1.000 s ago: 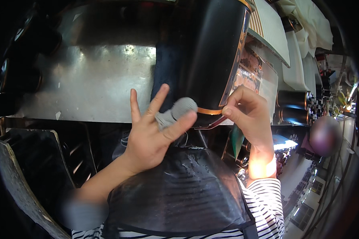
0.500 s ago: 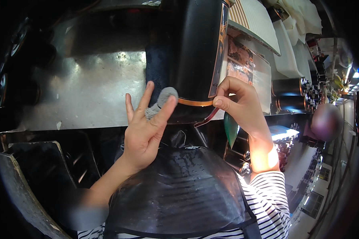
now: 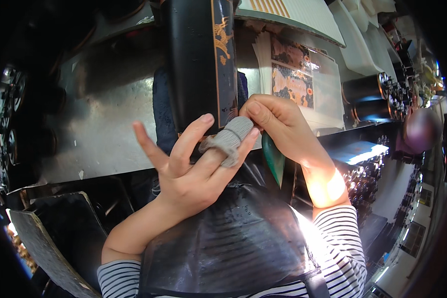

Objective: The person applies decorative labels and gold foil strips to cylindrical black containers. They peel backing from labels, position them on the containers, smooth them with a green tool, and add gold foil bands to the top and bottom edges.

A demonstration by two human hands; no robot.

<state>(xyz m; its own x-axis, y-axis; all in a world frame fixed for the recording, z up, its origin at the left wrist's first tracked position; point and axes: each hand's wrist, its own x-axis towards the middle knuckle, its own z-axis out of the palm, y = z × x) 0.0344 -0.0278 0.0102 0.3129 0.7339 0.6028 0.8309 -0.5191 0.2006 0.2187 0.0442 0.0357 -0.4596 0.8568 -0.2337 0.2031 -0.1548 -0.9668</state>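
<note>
A long black cylinder [image 3: 191, 64] lies lengthwise before me on a dark blue cloth [image 3: 164, 109]. Along its right side runs a gold-edged panel [image 3: 223, 39] with a golden figure. My left hand [image 3: 198, 169] spreads its fingers at the cylinder's near end; a grey ribbed fabric cover [image 3: 231, 139] is wrapped around one finger, which presses at the rim. Right beside it, my right hand [image 3: 278, 126] pinches thumb and forefinger together at the same end; whatever lies between these tips is hidden. From under that hand sticks a green pointed scraper [image 3: 273, 159], apparently held by the curled fingers.
A metal tabletop [image 3: 104, 109] stretches leftward. Printed sheets [image 3: 293, 79] and a white ribbed panel [image 3: 293, 10] lie right of the cylinder. More black cylinders [image 3: 365, 92] stand at right. Dark boards [image 3: 64, 213] lean below the table's left edge. Another person [image 3: 422, 131] is farther right.
The cylinder has shifted left and turned, bringing its gold panel into fuller view. My left hand has moved right, beside my right hand. The orange strip along the rim is now mostly covered.
</note>
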